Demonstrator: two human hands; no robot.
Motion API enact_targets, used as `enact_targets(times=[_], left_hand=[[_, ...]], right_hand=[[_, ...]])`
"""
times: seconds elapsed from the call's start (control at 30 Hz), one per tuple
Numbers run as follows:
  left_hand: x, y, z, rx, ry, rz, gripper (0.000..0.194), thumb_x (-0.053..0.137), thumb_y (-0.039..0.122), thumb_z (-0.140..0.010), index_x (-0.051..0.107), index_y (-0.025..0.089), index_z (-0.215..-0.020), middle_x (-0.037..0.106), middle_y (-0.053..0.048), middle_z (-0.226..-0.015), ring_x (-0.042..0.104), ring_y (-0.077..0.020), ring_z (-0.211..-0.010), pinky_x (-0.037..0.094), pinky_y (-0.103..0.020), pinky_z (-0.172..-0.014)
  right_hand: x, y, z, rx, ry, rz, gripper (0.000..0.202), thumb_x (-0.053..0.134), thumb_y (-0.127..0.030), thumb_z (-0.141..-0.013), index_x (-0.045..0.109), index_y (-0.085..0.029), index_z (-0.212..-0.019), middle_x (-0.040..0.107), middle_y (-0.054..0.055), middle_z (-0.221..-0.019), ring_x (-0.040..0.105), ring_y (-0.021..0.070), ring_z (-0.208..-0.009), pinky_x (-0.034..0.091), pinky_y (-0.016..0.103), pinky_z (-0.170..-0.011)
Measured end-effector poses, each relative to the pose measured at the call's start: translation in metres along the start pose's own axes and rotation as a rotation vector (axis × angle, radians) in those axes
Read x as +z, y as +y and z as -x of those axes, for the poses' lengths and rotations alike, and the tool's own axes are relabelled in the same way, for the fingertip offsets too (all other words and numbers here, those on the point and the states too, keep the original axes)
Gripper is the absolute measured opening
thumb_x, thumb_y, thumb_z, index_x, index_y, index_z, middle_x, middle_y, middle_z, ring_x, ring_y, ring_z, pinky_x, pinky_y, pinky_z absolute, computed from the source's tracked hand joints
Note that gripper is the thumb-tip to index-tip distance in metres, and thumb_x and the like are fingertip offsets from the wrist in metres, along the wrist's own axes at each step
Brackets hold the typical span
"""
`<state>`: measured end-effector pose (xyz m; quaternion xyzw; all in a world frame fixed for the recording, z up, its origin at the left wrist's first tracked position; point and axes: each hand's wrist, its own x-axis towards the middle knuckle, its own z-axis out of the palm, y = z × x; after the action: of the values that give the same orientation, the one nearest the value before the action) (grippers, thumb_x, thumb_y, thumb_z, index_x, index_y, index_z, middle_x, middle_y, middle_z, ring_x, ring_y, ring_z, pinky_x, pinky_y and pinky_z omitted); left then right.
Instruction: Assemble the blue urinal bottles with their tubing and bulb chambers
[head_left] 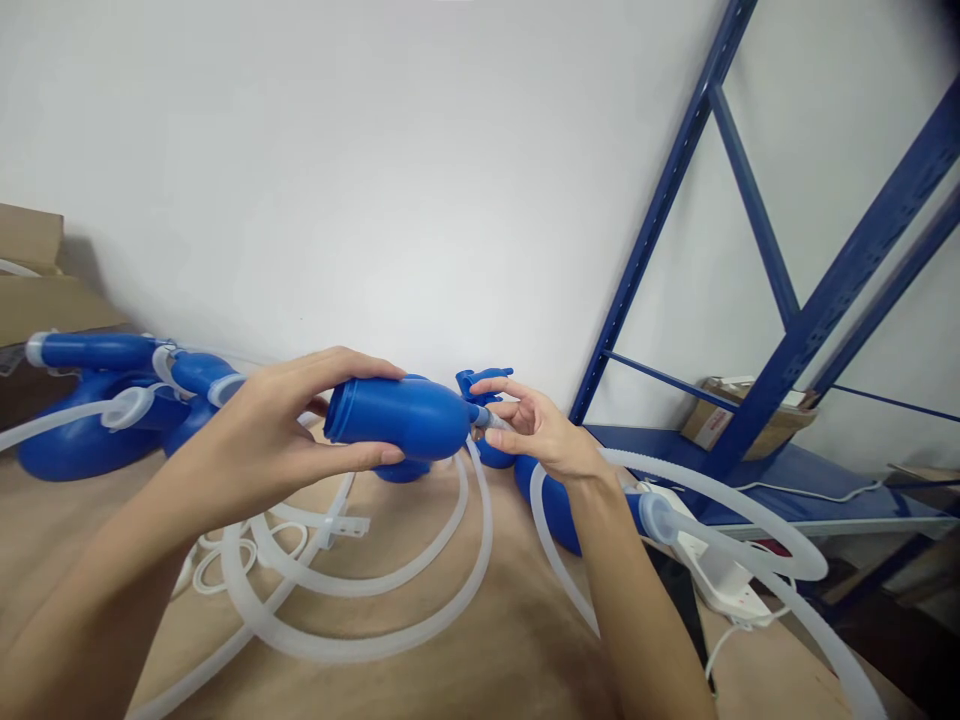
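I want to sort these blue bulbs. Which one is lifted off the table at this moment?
The blue bulb in the left hand, with the right hand at its narrow tip. The other blue bulbs rest on the wooden table.

I am seeing the bulb (401, 415) hovering over the counter (465, 660): tubing (360, 640) is coiling beneath it, bottles (97, 420) are lying left of it, shelving (817, 320) is standing right of it.

We see a blue metal shelf rack (814, 300) right, a cardboard box (739, 420) on its low shelf, a white power strip (716, 570) below, another cardboard box (34, 290) far left, white wall (375, 150) behind.
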<state>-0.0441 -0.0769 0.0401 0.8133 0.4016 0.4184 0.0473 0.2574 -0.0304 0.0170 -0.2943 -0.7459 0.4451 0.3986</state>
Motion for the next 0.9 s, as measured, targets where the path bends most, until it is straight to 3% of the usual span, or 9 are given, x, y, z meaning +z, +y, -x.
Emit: enact_targets(times=[0.13, 0.23, 0.3, 0.47, 0.7, 0.9], left_hand=[[0.005, -0.005, -0.001, -0.040, 0.018, 0.040, 0.061, 0.079, 0.064, -0.075, 0.068, 0.030, -0.125, 0.072, -0.005, -0.121, 0.069, -0.0273, -0.098, 0.060, -0.031, -0.077], [0.008, -0.006, -0.003, -0.083, 0.048, 0.093, 0.060, 0.082, 0.062, -0.074, 0.069, 0.030, -0.123, 0.074, -0.003, -0.114, 0.070, -0.0242, -0.090, 0.062, -0.031, -0.076], [0.009, -0.005, -0.004, -0.124, 0.057, 0.135, 0.059, 0.083, 0.061, -0.072, 0.070, 0.030, -0.120, 0.075, -0.002, -0.106, 0.071, -0.0226, -0.083, 0.062, -0.030, -0.072], [0.008, 0.001, -0.005, -0.222, 0.033, 0.215, 0.057, 0.086, 0.056, -0.071, 0.068, 0.027, -0.118, 0.074, 0.000, -0.095, 0.070, -0.0208, -0.077, 0.062, -0.029, -0.068], [0.013, 0.006, -0.006, -0.238, 0.066, 0.271, 0.051, 0.087, 0.044, -0.070, 0.070, 0.026, -0.115, 0.074, 0.001, -0.096, 0.069, -0.0192, -0.077, 0.061, -0.026, -0.065], [0.020, 0.006, -0.009, -0.224, 0.086, 0.363, 0.051, 0.089, 0.048, -0.067, 0.072, 0.024, -0.108, 0.071, -0.001, -0.090, 0.067, -0.0184, -0.073, 0.060, -0.025, -0.060]], right_hand=[[0.008, -0.010, 0.004, -0.083, 0.057, 0.141, 0.056, 0.078, -0.050, -0.085, 0.058, -0.023, -0.130, 0.075, 0.007, -0.108, 0.071, 0.0221, -0.100, 0.057, 0.038, -0.091], [0.011, -0.012, 0.005, -0.171, 0.137, 0.267, 0.041, 0.071, -0.045, -0.092, 0.063, -0.024, -0.127, 0.070, 0.010, -0.132, 0.065, 0.0259, -0.125, 0.052, 0.044, -0.108], [0.011, -0.010, 0.003, -0.203, 0.175, 0.365, 0.036, 0.066, -0.039, -0.096, 0.064, -0.025, -0.129, 0.067, 0.009, -0.138, 0.061, 0.0264, -0.132, 0.051, 0.045, -0.111], [0.007, -0.003, 0.001, -0.292, 0.153, 0.590, 0.034, 0.059, -0.029, -0.099, 0.064, -0.026, -0.133, 0.069, 0.008, -0.130, 0.065, 0.0247, -0.120, 0.055, 0.044, -0.104], [0.014, -0.004, 0.001, -0.404, 0.221, 0.788, 0.047, 0.073, -0.046, -0.092, 0.061, -0.024, -0.132, 0.070, 0.008, -0.117, 0.067, 0.0232, -0.102, 0.056, 0.037, -0.091], [0.012, 0.005, -0.002, -0.546, 0.378, 0.910, 0.037, 0.067, -0.056, -0.093, 0.066, -0.020, -0.101, 0.068, 0.002, -0.083, 0.060, 0.0158, -0.070, 0.046, 0.027, -0.065]])
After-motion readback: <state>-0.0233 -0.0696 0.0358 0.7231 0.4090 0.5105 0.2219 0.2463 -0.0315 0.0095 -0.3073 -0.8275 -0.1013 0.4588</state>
